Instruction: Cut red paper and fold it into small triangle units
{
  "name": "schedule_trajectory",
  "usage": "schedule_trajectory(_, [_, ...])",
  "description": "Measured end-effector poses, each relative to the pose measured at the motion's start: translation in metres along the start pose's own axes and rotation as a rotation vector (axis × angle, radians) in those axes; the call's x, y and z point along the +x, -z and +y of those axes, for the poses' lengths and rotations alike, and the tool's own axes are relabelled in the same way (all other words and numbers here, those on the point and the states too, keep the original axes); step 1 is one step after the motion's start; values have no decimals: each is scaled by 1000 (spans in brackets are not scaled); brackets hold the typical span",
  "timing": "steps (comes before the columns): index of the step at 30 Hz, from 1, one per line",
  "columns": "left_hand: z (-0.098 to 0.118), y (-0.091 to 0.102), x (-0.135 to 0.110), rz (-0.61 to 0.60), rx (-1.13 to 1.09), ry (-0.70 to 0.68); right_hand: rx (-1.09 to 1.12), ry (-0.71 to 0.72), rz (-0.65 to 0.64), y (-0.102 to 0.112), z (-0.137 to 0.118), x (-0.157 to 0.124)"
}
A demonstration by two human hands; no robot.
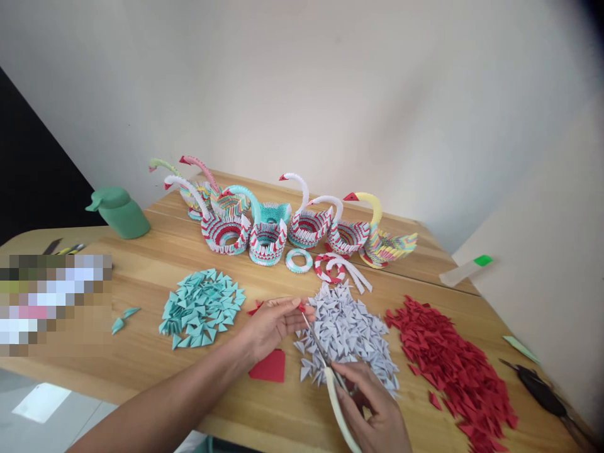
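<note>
No text, label or number can be read anywhere here.

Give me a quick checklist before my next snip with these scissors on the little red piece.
1. Grip: left hand pinches the red piece, ok.
2. Tool: right hand holds the scissors, ok.
3. Blade tips reach the red piece: ok.
4. Left fingertips clear of the blades: cannot tell, they are very close.
5. Blades clear of the white pile: not ok, they hang over its edge.
</note>
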State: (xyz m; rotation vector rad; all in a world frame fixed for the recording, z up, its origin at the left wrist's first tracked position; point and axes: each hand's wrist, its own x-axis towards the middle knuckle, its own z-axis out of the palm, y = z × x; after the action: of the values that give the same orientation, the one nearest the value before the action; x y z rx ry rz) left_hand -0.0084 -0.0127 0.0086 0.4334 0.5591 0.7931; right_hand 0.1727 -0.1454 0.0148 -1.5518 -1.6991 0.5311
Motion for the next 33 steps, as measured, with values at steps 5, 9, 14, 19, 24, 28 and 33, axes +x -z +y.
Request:
schedule_trajectory(5, [0,1,0,3,2,8,2,9,13,-1,2,1])
schedule_trajectory(9, [0,1,0,-10,26,-12,-14,22,16,0,4,1])
schedule_trajectory(14, [2,-1,-3,-26,86,-53,-67,53,14,2,7,-2])
schedule_trajectory(19, [0,-4,-4,-47,166,-109,-163,116,45,2,6,-3])
schedule_trajectory(24, [-1,-4,-4,-35,135,-92,-132,110,46,4,3,-2])
schedule_trajectory(28, [-1,-2,-2,0,90,-77,-90,76,14,6,0,-2])
schedule_trajectory(33, [-2,-1,-3,-25,90,-60,-70,46,12,4,1,-1])
